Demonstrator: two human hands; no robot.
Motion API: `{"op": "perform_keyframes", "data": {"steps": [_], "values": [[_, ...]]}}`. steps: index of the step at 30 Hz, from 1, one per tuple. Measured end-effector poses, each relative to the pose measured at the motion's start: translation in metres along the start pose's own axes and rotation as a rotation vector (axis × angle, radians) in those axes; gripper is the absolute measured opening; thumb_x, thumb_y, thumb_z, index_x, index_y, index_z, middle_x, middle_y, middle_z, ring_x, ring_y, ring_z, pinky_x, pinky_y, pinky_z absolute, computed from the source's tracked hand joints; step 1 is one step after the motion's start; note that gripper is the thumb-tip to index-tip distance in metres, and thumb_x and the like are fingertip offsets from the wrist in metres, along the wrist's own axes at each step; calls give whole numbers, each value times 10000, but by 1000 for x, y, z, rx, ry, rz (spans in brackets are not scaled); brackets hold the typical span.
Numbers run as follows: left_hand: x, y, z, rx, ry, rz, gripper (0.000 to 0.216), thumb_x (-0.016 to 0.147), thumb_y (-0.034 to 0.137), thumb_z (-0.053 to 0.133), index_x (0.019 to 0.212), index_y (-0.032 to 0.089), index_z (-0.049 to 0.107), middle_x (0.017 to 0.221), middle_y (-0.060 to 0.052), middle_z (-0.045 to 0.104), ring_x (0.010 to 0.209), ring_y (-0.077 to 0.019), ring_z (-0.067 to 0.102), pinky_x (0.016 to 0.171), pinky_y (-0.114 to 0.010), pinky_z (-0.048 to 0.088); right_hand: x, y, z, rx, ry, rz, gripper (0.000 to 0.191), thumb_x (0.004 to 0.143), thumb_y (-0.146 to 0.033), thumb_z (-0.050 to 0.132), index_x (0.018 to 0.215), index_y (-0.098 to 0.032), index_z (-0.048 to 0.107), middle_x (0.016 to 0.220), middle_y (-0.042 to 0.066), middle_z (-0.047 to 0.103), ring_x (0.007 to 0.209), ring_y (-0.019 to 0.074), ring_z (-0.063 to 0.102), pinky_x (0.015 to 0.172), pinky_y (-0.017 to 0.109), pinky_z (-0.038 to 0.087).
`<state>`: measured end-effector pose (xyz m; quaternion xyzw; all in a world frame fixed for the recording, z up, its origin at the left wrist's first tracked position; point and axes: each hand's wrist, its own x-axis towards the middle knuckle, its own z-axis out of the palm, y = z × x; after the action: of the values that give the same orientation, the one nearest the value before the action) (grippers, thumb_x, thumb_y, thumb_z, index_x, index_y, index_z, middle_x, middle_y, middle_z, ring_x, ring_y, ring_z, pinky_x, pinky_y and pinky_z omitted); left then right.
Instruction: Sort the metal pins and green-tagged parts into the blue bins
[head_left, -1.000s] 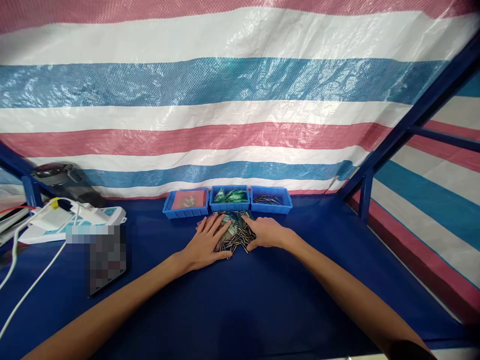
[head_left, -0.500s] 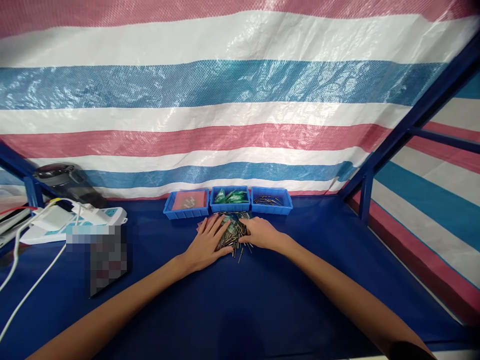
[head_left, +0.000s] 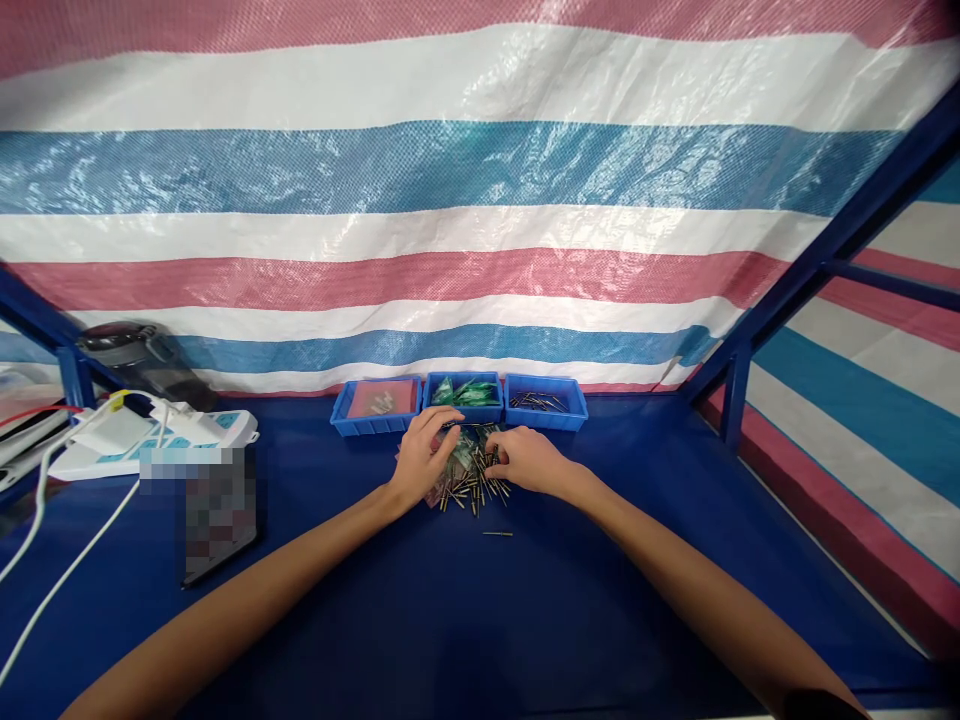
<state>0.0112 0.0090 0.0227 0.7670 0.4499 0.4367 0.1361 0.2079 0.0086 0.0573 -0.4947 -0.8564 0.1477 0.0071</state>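
Observation:
A pile of thin metal pins lies on the blue table, mixed with small clear, greenish and pink plastic bags. My left hand arches over the pile's left side, thumb and fingers apart, with nothing visible in it. At the right edge, my right hand is cupped against the pins, its thumb and forefinger apart. Its other fingers are partly hidden. One loose pin lies by itself in front of the heap.
Three blue bins stand behind the pile: the left bin holds a pink bag, the middle bin green bags, the right bin loose pins. To the left are a power strip, a blurred dark device, white cables and a dark bottle.
My left hand has risen and drawn its spread fingers inward, uncovering more pins. My right hand has shifted slightly right. A single pin now lies apart, nearer to me.

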Motion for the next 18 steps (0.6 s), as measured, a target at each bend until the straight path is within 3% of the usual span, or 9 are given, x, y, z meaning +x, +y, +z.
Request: {"op": "perform_keyframes", "data": {"steps": [2, 5, 7, 11, 16, 18], "values": [[0, -3, 5, -43, 60, -27, 204, 918, 277, 434, 988, 211, 614, 1060, -58, 617, 1028, -198, 564, 921, -351, 430, -8, -5, -8, -48, -63, -66, 210, 755, -369, 677, 879, -200, 662, 833, 24, 699, 766, 179, 636, 569, 222, 357], [-1, -10, 8, -71, 121, -43, 188, 915, 264, 439, 933, 203, 616, 996, -53, 630, 977, -193, 578, 882, -335, 437, -19, -16, -8, -129, -259, -203, 245, 710, -399, 706, 833, -188, 684, 789, 42, 696, 724, 193, 645, 547, 224, 361], [-2, -13, 8, -75, 148, -43, 179, 911, 257, 445, 911, 201, 615, 964, -49, 632, 949, -187, 583, 865, -324, 437, -24, -25, -3, -204, -306, -233, 222, 711, -361, 696, 789, -154, 696, 777, 77, 695, 706, 212, 656, 539, 234, 375], [-2, -15, 8, -82, 205, -32, 178, 909, 254, 448, 881, 196, 613, 912, -42, 634, 891, -175, 589, 827, -302, 444, -29, -41, 5, -258, -292, -264, 185, 778, -253, 584, 804, -121, 711, 783, 120, 698, 721, 233, 672, 570, 256, 426], [-4, -13, 7, -92, 224, -6, 187, 911, 255, 440, 866, 187, 609, 884, -45, 633, 860, -168, 587, 802, -296, 457, -36, -53, 7, -226, -255, -266, 337, 801, -402, 553, 843, -112, 719, 788, 137, 697, 745, 267, 678, 597, 284, 464], [-5, -13, 7, -88, 220, -5, 188, 912, 254, 437, 869, 187, 608, 886, -46, 631, 862, -167, 585, 804, -300, 457, -39, -56, 11, -225, -266, -295, 271, 779, -337, 576, 822, -113, 722, 773, 136, 699, 719, 258, 679, 580, 277, 460]]}}
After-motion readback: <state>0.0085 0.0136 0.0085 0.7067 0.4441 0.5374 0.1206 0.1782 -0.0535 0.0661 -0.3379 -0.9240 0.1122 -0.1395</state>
